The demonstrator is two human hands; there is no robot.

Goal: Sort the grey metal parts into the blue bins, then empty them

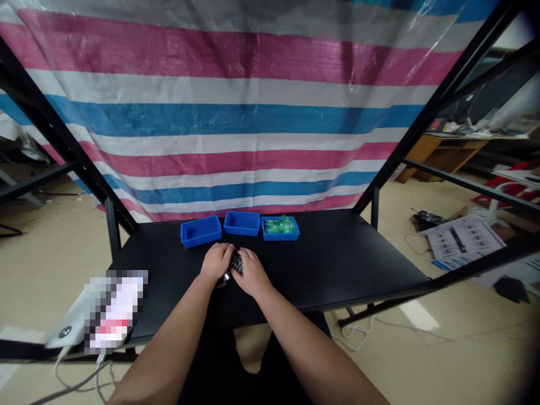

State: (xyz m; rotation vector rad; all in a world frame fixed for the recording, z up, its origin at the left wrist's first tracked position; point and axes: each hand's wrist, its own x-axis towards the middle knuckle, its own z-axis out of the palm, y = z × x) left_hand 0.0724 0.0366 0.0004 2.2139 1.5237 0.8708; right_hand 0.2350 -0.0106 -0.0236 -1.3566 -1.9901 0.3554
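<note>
My left hand [217, 261] and my right hand [252, 271] meet low over the black table [329, 264], a little in front of the blue bins. Between them is a cluster of small dark pieces [236, 261] with shiny spots; their exact kind is too small to make out. The fingers of both hands are curled round it from either side, and the palms hide part of it. Just below the left hand, close to the wrists, lies a small bright metallic bit [226, 276].
Along the table's back stand an empty-looking left blue bin [201, 241], a middle blue bin [242, 230] and a right blue bin [282, 237] holding green plastic packets [280, 225]. A white device [70, 323] with cables sits at the left edge. A striped sheet [253, 121] hangs behind.
</note>
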